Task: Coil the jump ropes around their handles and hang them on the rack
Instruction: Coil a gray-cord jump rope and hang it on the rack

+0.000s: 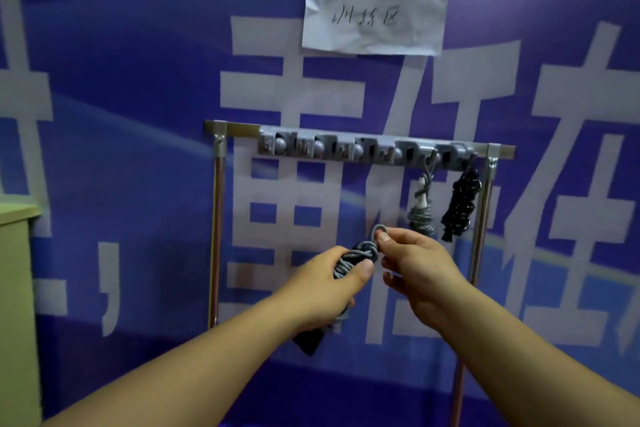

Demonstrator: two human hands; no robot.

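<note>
A grey jump rope (353, 258) is coiled around its dark handles, whose black ends poke out below my left hand (322, 291). That hand grips the coiled bundle. My right hand (415, 267) pinches a small loop of the rope at the bundle's top. Both hands are in front of and below the rack (363, 147), a grey bar of hooks on a metal frame. Two coiled ropes hang from its right hooks: a grey one (421, 215) and a black one (460, 204).
The rack's frame has copper-coloured legs at the left (215, 236) and the right (479, 236). Behind it hangs a blue banner with large white characters and a taped paper note (375, 0). A pale green cabinet (17, 305) stands at the left edge.
</note>
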